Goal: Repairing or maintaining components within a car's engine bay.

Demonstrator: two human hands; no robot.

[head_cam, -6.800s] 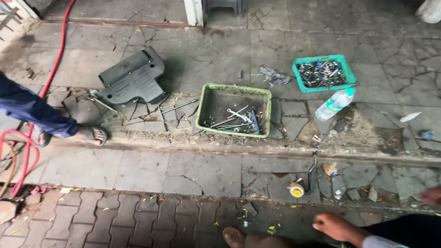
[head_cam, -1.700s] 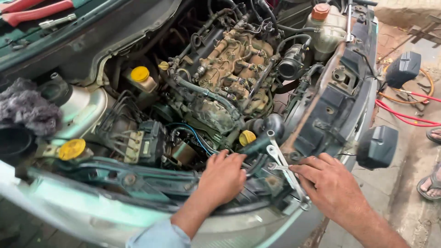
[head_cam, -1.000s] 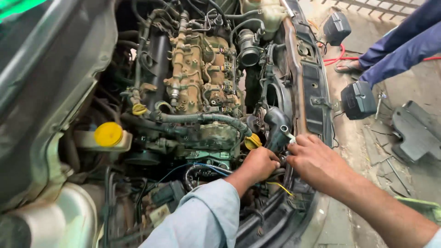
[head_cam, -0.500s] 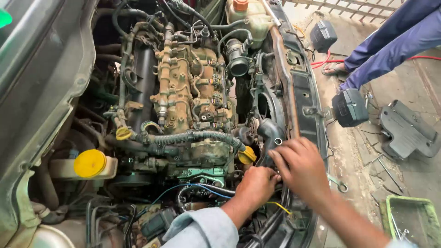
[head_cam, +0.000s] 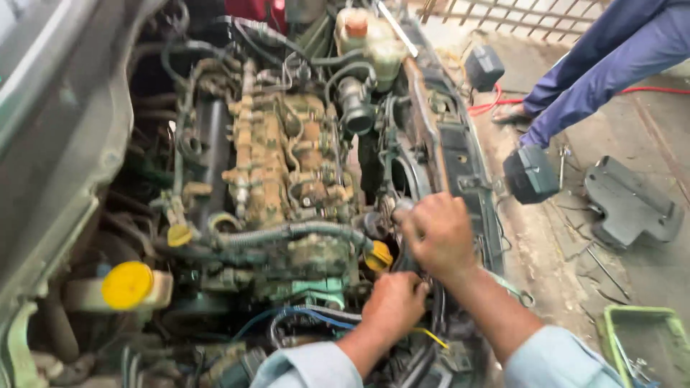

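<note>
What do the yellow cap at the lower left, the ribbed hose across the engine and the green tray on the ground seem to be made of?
Yellow cap: probably plastic, with a smooth, even, slightly dull colour. Ribbed hose: likely rubber or flexible plastic, since it is matte black, ridged and bends. Green tray: seemingly plastic, with a thin moulded rim, dirty and scuffed.

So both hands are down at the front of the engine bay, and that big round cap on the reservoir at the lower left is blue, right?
Not quite: the cap is yellow, not blue, as the head view shows. The rest holds: the left hand and right hand are both down at the front of the engine bay, and the cap sits on the reservoir at lower left.
</note>
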